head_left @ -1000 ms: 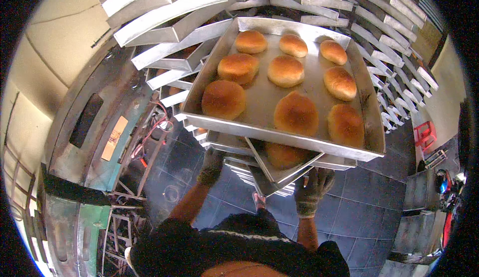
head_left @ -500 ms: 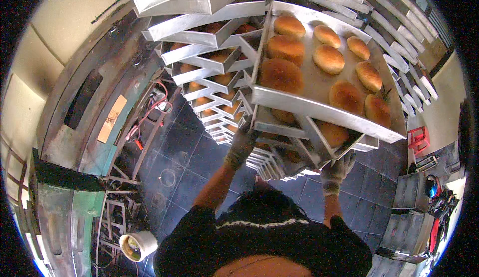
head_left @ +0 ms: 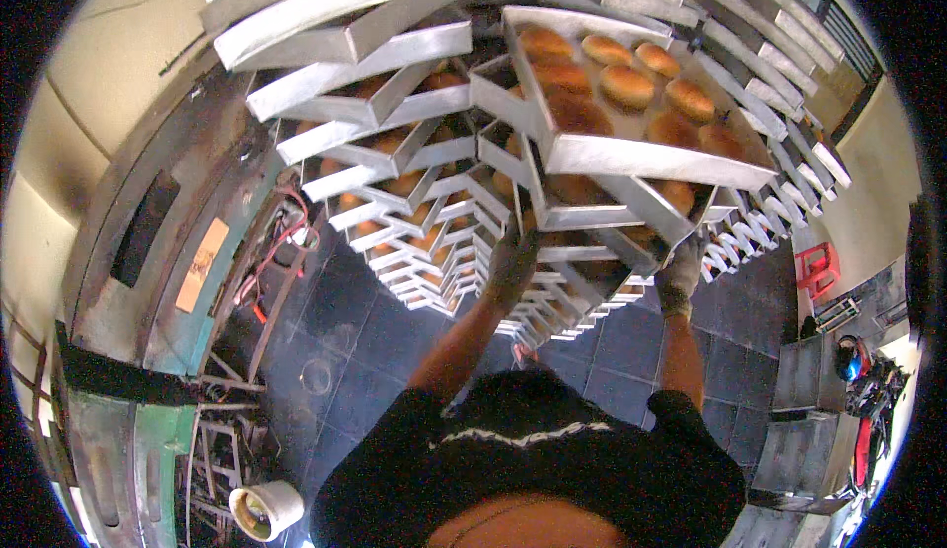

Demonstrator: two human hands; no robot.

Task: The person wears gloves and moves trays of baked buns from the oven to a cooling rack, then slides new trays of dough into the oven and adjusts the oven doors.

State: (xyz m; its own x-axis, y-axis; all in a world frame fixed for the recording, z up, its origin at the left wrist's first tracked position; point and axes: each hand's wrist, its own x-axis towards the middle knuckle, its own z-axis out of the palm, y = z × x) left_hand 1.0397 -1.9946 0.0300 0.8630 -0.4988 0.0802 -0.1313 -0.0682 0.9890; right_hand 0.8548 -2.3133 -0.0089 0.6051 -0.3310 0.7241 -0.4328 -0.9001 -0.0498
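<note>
I see a top metal tray of several golden-brown buns, resting askew on more bun trays. My left hand, in a grey knit glove, grips the stack's left side below the top tray. My right hand, gloved likewise, grips a lower tray's right side. The fingers of both are partly hidden by the trays. Just left of this stack stands a tall zigzag stack of trays with buns inside, close against it.
Further tray stacks rise behind. An old metal oven with hoses and frames lines the left, a white bucket beside it. A red plastic stool, metal cabinets and a motorbike line the right. Dark tiles cover the floor.
The tray stack in my hands has moved right and up from a second ago, coming beside the left stack. My left hand has risen and shifted right; my right hand has also moved up.
</note>
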